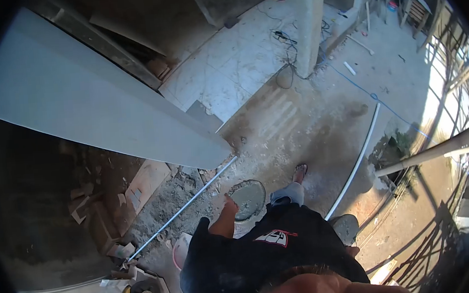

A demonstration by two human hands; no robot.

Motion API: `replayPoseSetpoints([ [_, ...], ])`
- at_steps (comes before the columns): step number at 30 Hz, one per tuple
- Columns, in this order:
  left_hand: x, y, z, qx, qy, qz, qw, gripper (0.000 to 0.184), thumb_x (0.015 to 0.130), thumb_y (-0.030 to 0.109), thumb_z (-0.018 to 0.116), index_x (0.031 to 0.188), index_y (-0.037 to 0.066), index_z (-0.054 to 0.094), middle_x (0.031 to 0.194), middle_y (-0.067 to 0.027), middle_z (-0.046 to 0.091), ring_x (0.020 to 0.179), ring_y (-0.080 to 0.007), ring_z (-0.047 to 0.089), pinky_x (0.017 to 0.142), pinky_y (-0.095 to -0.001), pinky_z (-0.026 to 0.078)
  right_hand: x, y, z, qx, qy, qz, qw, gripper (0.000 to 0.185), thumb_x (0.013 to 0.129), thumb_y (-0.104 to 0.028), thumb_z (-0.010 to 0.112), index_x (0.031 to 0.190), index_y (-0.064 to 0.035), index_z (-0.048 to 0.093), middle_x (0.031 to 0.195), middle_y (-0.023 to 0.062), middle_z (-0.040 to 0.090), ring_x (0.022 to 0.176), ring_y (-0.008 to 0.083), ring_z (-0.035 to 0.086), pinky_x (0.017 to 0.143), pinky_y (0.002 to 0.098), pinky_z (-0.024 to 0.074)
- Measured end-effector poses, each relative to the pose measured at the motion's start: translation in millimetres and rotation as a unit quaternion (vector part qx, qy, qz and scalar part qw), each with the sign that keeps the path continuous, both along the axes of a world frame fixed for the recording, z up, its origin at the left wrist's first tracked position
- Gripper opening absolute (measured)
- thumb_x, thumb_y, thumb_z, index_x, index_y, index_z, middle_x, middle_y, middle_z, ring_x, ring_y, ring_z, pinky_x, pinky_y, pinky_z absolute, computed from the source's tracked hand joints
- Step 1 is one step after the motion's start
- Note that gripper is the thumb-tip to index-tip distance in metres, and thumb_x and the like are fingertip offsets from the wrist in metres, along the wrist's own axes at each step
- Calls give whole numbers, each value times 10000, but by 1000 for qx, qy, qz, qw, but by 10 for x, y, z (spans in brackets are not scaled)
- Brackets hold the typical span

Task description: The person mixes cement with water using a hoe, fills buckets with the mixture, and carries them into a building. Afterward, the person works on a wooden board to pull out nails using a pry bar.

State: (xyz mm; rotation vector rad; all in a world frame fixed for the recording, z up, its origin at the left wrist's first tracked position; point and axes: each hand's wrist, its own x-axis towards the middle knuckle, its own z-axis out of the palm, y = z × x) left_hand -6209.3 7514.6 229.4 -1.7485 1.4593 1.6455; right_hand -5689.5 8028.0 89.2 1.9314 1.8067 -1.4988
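My left hand (229, 206) is at the left edge of a round bucket of wet grey mortar (249, 198), low in front of my body. Its fingers look closed at the rim, though the grip itself is small and blurred. On my other side, only a bit of my right hand (353, 251) shows past the dark shirt, its fingers hidden. Just beyond it is a rounded grey thing (345, 228), perhaps another container of mortar. One foot in a sandal (300, 172) steps forward on the dusty floor.
A thin pipe (181, 207) lies at the left by rubble (170, 198). A long white pipe (357, 164) lies on the right. Ahead stand a broad grey panel (98, 96) and a pillar (310, 25) with cables around its base. Wooden poles (428, 153) line the right edge.
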Motion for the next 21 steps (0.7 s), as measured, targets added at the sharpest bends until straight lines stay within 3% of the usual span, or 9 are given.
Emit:
replayPoseSetpoints([
  [1, -184, 113, -214, 3, 10, 28, 1000, 494, 844, 615, 396, 640, 168, 347, 501, 7, 241, 414, -166, 241, 435, -352, 271, -525, 263, 241, -102, 124, -447, 880, 167, 820, -263, 488, 783, -111, 545, 744, 28, 562, 590, 173, 446, 533, 389, 417],
  [2, -266, 253, -426, -5, -14, 39, 999, 512, 806, 637, 457, 776, 126, 446, 546, -29, 341, 448, -187, 332, 448, -371, 320, -972, 474, 519, -97, 122, -496, 855, 164, 820, -260, 485, 792, -108, 541, 749, 30, 559, 593, 174, 444, 533, 388, 415],
  [4, -624, 660, -551, -12, -38, 53, 998, 593, 768, 659, 517, 913, 84, 546, 591, -65, 441, 482, -208, 424, 460, -389, 369, -1652, 911, 767, -88, 118, -518, 842, 160, 819, -252, 478, 809, -103, 534, 759, 33, 552, 598, 176, 439, 532, 388, 409],
  [7, -1093, 1178, -536, 4, -40, -6, 999, 622, 755, 668, 537, 812, 50, 572, 524, -92, 471, 376, -233, 423, 381, -395, 339, -2440, 1534, 971, -88, 111, -505, 852, 158, 818, -242, 467, 836, -95, 523, 773, 39, 541, 607, 178, 432, 531, 387, 400],
  [9, -1451, 1626, -229, -13, -33, 1, 999, 618, 757, 667, 536, 788, 50, 562, 527, -93, 470, 380, -233, 424, 377, -387, 333, -2911, 1948, 1086, -83, 108, -493, 859, 159, 818, -234, 461, 854, -90, 516, 782, 42, 534, 613, 180, 427, 530, 386, 394],
  [15, -2217, 2638, -220, 29, 31, 17, 999, 621, 760, 680, 520, 769, 59, 526, 527, -81, 442, 398, -235, 423, 370, -384, 317, -4149, 3277, 1059, -92, 114, -466, 873, 175, 816, -213, 440, 907, -73, 494, 810, 53, 513, 630, 184, 412, 527, 385, 376],
  [19, -2767, 3341, -135, -62, -20, 27, 997, 684, 780, 684, 482, 964, 31, 568, 724, -117, 579, 553, -254, 540, 484, -385, 419, -4699, 4197, 1000, -103, 117, -451, 879, 194, 815, -198, 427, 943, -63, 480, 829, 61, 499, 642, 187, 403, 526, 384, 364],
  [20, -2876, 3439, -198, -55, -28, 7, 998, 722, 787, 683, 470, 1056, 20, 568, 813, -132, 621, 629, -265, 586, 548, -383, 465, -4815, 4410, 1023, -102, 115, -452, 879, 199, 815, -195, 423, 951, -60, 476, 834, 62, 495, 645, 188, 400, 525, 383, 361],
  [21, -2986, 3373, -547, 67, 5, -8, 998, 776, 795, 567, 568, 1291, -5, 399, 980, -155, 631, 807, -294, 629, 707, -370, 503, -4954, 4567, 1044, -104, 115, -453, 878, 205, 815, -191, 420, 960, -57, 472, 839, 64, 492, 647, 189, 398, 525, 383, 358],
])
